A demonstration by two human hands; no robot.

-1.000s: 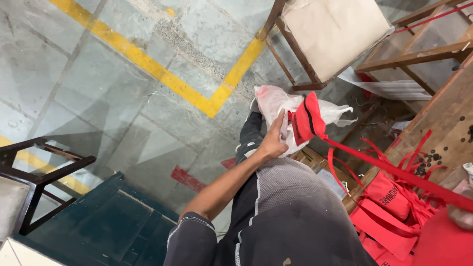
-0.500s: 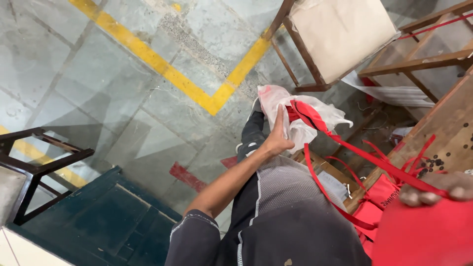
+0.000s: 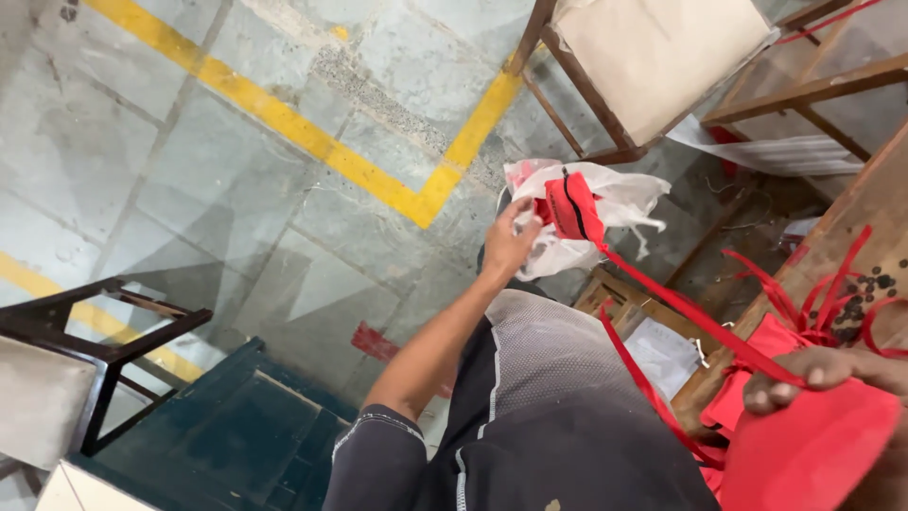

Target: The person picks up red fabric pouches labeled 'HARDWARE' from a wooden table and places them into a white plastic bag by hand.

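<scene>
**Asker:** Holding what, exactly, in each hand?

**Describer:** The left hand (image 3: 511, 244) has its fingers curled around the edge of a crumpled white plastic bag (image 3: 605, 213), gripping it from the left side. A small red pouch (image 3: 572, 203) with a dark zip sits at the mouth of the bag, partly inside it. The right hand (image 3: 832, 374), at the near right, has its fingertips pinched over the rim of a red fabric piece (image 3: 804, 454), thumb hidden beneath.

**Asker:** How far along does the work look?

**Describer:** Judging from how things lie, about midway. The pouch is only part way in the bag, and a long red strap (image 3: 681, 308) trails from it down to the right, towards the pile. More red fabric and loose red straps (image 3: 813, 293) lie heaped on the wooden workbench (image 3: 880, 199) at the right, apparently unbagged.

**Asker:** And the arms?

**Describer:** From the fingers outward: the left wrist is bent slightly back, the forearm stretched away from the body towards the far centre, and the elbow nearly straight above the person's lap, in dark shorts with a grey mesh panel. The right arm stays close in, and only the hand shows at the frame's edge.

**Asker:** What surrounds them?

**Describer:** A grey concrete floor (image 3: 236, 189) with yellow painted lines, a wooden-framed chair with a pale seat (image 3: 653, 57) at the far right, and a dark chair (image 3: 95, 350) at the near left.
</scene>
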